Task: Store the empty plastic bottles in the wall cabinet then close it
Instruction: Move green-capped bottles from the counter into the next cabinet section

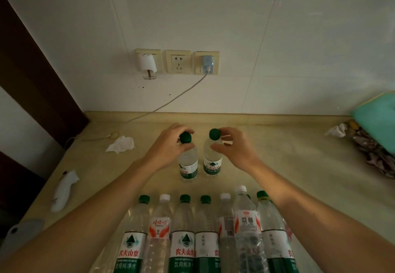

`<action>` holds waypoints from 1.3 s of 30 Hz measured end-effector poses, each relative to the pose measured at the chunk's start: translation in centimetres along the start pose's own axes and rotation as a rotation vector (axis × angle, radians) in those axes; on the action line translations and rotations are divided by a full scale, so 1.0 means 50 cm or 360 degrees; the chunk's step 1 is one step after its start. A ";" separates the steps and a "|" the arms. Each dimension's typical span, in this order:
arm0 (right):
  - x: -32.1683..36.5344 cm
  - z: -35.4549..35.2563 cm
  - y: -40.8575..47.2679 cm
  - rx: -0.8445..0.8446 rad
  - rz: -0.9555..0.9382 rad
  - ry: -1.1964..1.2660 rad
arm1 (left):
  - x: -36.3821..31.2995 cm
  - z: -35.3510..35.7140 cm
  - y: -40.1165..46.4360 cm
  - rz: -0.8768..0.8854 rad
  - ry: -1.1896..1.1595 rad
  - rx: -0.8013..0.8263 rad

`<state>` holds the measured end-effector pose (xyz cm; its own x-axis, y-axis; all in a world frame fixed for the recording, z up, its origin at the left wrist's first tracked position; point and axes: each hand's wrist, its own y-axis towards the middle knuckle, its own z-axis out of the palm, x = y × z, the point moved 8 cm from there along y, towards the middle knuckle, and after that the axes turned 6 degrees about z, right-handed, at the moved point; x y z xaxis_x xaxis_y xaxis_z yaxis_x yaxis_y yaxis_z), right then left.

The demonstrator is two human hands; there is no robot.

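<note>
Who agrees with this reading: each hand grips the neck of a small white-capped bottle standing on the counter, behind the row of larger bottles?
One detail is wrong. The head view shows both small bottles with green caps, not white. The left hand and right hand grip them near the neck, behind the row of larger bottles.

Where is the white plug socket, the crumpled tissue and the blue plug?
Socket (177, 61), head view, on its middle holes.
Tissue (121, 144), head view, on its crumpled middle.
Blue plug (207, 64), head view, on its body.
</note>
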<state>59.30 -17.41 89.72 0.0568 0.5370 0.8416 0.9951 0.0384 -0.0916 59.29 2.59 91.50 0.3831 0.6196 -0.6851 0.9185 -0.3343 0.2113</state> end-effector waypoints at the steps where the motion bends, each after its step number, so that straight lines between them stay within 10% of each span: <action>1: -0.012 0.004 0.002 0.0024 0.0023 -0.0002 | 0.008 0.004 -0.006 -0.0052 -0.0058 0.0000; 11: -0.146 0.079 0.039 0.0422 0.0192 -0.0193 | 0.121 0.122 -0.102 -0.0712 -0.0482 -0.0123; 24: -0.187 0.108 0.053 0.0424 0.0288 0.0287 | 0.147 0.174 -0.127 -0.0848 -0.0740 -0.0568; 39: 0.223 -0.238 -0.207 -0.0335 -0.0244 0.0649 | -0.309 -0.155 -0.065 0.0124 -0.0712 -0.0609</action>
<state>50.59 -21.86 106.39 -0.1063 0.1630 0.9809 0.9869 -0.1027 0.1240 51.17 -0.38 106.79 0.4484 0.2163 -0.8672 0.8913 -0.0355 0.4520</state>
